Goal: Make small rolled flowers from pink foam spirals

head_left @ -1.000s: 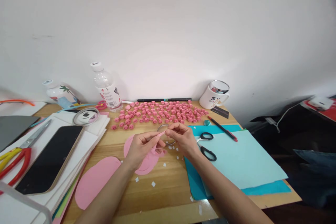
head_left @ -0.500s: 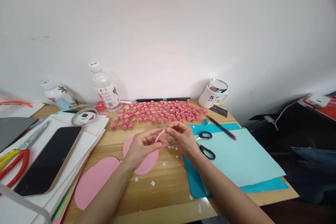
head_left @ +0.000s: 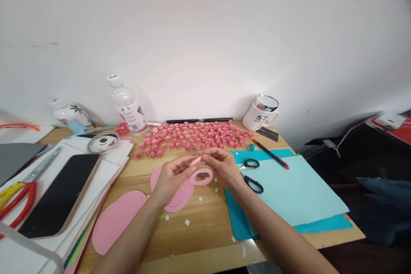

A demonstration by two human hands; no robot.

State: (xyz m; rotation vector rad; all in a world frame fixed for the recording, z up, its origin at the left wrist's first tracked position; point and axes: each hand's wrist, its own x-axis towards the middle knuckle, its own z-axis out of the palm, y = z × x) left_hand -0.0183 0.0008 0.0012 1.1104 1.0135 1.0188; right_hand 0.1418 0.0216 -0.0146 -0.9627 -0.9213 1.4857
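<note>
Left hand [head_left: 171,178] and right hand [head_left: 222,166] pinch a curled pink paper strip [head_left: 195,161] at frame centre, below small rolled pink paper rosettes [head_left: 193,141].

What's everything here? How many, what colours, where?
Paper strip: one, pink, between the hands
Rolled flowers: many, pink, back of table
Paper rounds: several, pink, left of centre
Paper bits: many, white, on table
Ring: one, greyish, behind the hands
Scissors: at least two, black right, red-yellow left
Blue sheets: several, light and dark, right
Disc: one, teal, by sheets
Phone: one, black, on paper stack
Paper stack: one, mostly white, left
Roll: one, greyish, on stack
Bottles: two, clear and pale, back left
Pens: two, mostly black, back and right
Mug: one, white, back right
Card: one, black, by mug
Table: one, brown, underneath
Wall: one, white, behind
Edge clutter: mixed, unclear
Left hand, right hand: one each, bare, centre
</note>
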